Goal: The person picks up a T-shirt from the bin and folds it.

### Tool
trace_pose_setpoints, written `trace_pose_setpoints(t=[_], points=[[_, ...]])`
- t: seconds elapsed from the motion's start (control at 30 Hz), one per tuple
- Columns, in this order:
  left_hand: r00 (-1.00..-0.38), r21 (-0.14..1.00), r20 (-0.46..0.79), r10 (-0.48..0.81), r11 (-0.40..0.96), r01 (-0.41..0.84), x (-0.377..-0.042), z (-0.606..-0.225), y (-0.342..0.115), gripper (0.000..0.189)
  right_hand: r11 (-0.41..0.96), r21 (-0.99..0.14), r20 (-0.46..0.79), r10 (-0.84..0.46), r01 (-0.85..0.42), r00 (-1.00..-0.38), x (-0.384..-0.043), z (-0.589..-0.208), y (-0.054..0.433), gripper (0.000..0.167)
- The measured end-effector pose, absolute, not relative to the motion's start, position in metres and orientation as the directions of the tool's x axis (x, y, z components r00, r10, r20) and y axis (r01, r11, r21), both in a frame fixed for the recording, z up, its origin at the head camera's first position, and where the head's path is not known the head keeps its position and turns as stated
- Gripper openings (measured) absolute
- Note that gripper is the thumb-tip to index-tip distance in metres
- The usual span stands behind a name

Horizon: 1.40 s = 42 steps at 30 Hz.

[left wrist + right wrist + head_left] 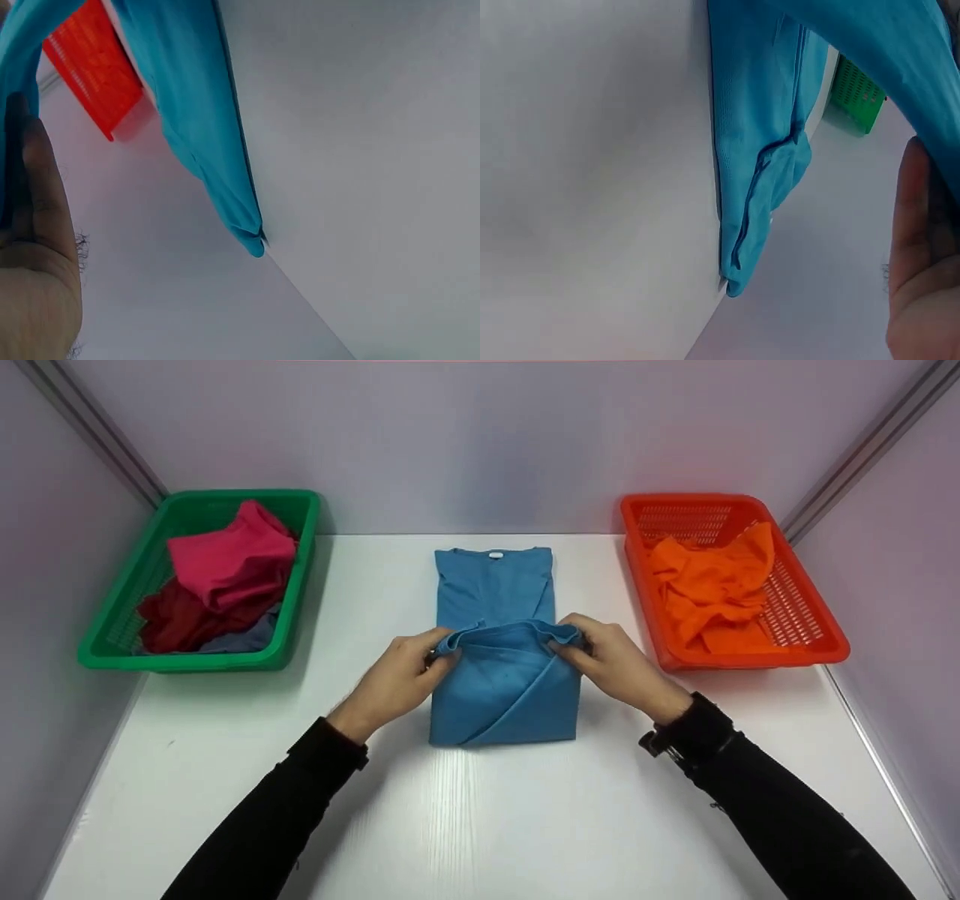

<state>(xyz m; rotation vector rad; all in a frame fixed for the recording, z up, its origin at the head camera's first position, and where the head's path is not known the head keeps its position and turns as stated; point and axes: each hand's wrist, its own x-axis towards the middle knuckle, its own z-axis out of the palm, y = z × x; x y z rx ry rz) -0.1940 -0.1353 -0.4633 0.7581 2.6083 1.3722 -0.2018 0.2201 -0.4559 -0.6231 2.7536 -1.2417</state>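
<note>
A blue T-shirt (pixel 504 694) lies folded into a narrow strip on the table, its neckline and small white label at the far end. My left hand (pixel 401 669) pinches the left corner of a raised edge of the cloth, thumb on the near side. The right corner of that edge is pinched by my right hand (pixel 619 664). Between the two hands the edge sags a little, above the layers lying below. Both wrist views show the blue cloth (pixel 191 112) rising off the table into the hands; most fingertips are hidden behind it.
A green basket (pixel 296 592) at the back left holds pink, dark red and grey-blue garments. At the back right stands a red-orange basket (pixel 814 607) with an orange garment (pixel 712 585) inside. Pale panels enclose the white table (pixel 450 825) at the back and sides.
</note>
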Motion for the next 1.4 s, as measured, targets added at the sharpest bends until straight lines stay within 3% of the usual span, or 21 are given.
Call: trace_pose_setpoints(t=[0.4,0.57,0.73,0.9,1.1,1.27,1.4], points=[[-0.95,0.693,0.049,0.307,0.675,0.254,-0.243,-0.48,-0.12,0.019,0.701,-0.691,-0.011,-0.257,-0.178,-0.966,-0.263,-0.481,0.206,0.025],[-0.96,0.613,0.035,0.277,0.753,0.239,-0.249,-0.488,-0.12,0.036,0.722,-0.676,-0.048,-0.241,-0.146,-0.969,-0.272,-0.491,0.205,0.045],[-0.955,0.467,0.119,0.271,0.834,0.294,-0.248,-0.492,-0.121,0.048,0.766,-0.622,-0.069,-0.261,-0.163,-0.963,-0.272,-0.493,0.205,0.067],[-0.893,0.347,0.166,0.418,0.823,0.45,-0.237,-0.493,-0.124,0.054,0.833,-0.505,-0.136,-0.336,-0.227,-0.932,-0.255,-0.487,0.203,0.076],[-0.71,0.199,0.066,0.701,0.688,0.698,-0.209,-0.495,-0.129,0.067,0.846,-0.334,-0.271,-0.509,-0.416,-0.817,-0.216,-0.482,0.205,0.09],[-0.649,0.203,-0.064,0.758,0.646,0.735,-0.184,-0.497,-0.133,0.077,0.795,-0.304,-0.339,-0.605,-0.525,-0.72,-0.189,-0.489,0.215,0.107],[-0.641,0.204,-0.141,0.755,0.656,0.727,-0.172,-0.499,-0.141,0.088,0.788,-0.274,-0.347,-0.616,-0.552,-0.708,-0.174,-0.494,0.22,0.112]])
